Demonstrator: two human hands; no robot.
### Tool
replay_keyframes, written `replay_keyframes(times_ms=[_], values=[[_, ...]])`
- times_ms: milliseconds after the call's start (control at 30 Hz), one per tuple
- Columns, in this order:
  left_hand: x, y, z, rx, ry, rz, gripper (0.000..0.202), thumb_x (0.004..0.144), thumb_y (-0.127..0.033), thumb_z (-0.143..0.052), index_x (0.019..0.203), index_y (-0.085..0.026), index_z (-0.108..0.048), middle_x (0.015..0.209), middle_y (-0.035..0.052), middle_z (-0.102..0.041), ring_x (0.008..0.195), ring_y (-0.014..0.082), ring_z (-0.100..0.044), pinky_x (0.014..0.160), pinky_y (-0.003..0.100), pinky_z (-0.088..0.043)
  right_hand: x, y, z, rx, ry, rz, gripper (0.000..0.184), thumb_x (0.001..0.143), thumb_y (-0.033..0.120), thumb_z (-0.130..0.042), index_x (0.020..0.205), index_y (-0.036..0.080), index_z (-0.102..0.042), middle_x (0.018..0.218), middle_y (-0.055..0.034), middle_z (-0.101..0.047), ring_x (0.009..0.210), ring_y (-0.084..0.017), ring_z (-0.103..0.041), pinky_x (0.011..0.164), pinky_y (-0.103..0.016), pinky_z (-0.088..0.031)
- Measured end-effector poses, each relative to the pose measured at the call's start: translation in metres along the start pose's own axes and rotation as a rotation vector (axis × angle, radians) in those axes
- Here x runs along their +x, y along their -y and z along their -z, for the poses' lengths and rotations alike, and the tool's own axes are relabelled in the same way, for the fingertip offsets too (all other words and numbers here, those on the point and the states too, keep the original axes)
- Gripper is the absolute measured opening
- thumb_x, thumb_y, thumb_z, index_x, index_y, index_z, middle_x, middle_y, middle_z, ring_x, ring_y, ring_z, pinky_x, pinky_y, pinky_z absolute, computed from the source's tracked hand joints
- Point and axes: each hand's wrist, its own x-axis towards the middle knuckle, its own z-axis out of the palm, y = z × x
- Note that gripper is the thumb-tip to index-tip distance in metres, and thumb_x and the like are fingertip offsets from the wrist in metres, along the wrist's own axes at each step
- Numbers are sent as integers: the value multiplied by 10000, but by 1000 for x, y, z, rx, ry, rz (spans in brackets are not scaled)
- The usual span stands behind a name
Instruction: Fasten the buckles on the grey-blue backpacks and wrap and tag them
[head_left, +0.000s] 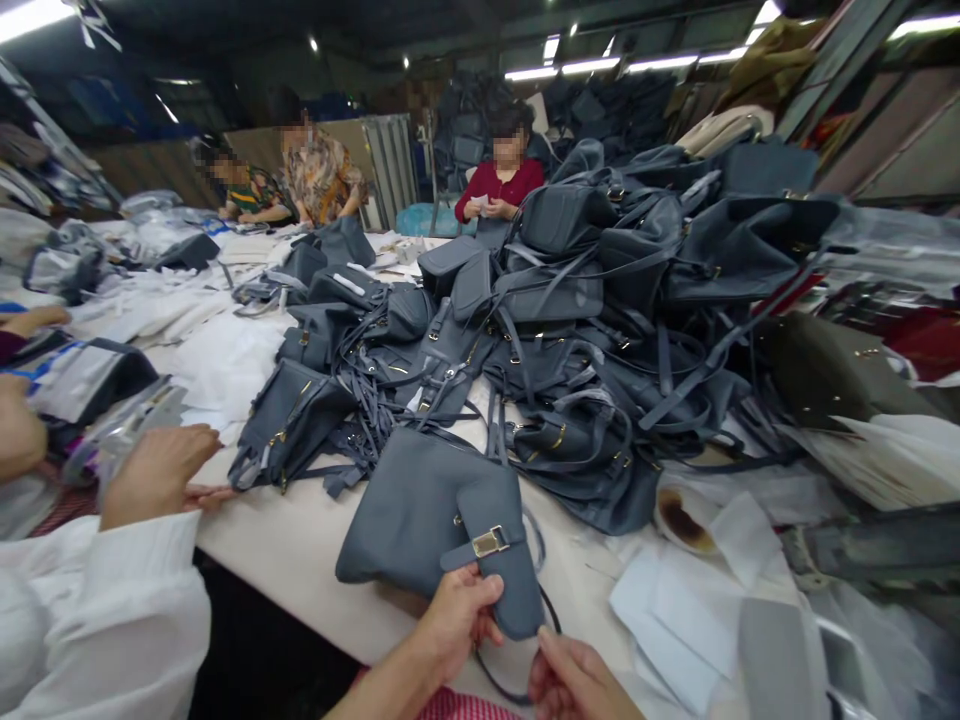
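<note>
A slate-blue leather handbag (420, 515) with a gold clasp (490, 541) lies on the white table (292, 545) in front of me. My left hand (457, 615) grips the lower edge of its flap, thumb on top. Just below the bag, my right hand (574, 680) is closed in a pinch on the thin dark strap (517, 695) that loops under the bag.
A big heap of the same blue bags and straps (585, 330) fills the table's middle and right. Papers and a stained cup (684, 520) lie at right. A co-worker's hand in a white sleeve (161, 475) rests at left. Three people sit at the far end.
</note>
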Motion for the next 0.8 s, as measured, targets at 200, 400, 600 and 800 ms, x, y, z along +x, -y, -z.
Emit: replay_keyframes(times_ms=[200, 400, 600, 800], values=[[-22, -1, -47, -258, 76, 43, 523, 552, -458, -859, 891, -108, -669, 705, 38, -653, 543, 123, -585, 415, 191, -420, -22, 25, -10, 516, 18, 192, 683, 596, 770, -694, 984, 210, -741, 1069, -103, -751, 1028, -282, -668, 879, -387, -522], [-32, -2, -61, -228, 261, 274, 614, 552, -590, -812, 990, -188, -657, 777, 28, -688, 630, 147, -642, 470, 185, -400, -29, 48, 5, 104, -564, 287, 558, 622, 574, -800, 1013, 185, -719, 1134, -90, -729, 1185, -337, -576, 1095, -455, -368], [-65, -51, -38, 305, 566, 294, 142, 776, -279, -634, 827, -178, -719, 679, -10, -650, 534, 71, -478, 527, 177, -318, -48, 65, 28, 270, -527, 312, 564, 600, 544, -825, 1016, 183, -705, 1080, -88, -750, 1111, -339, -624, 998, -474, -466], [-45, -75, -30, 892, 19, -310, 133, 832, -263, -531, 717, -199, -549, 656, -5, -590, 638, 153, -553, 616, 252, -372, -47, 77, 22, 351, -484, 356, 582, 584, 478, -856, 1064, 185, -704, 1055, -68, -761, 1072, -314, -655, 924, -417, -536]])
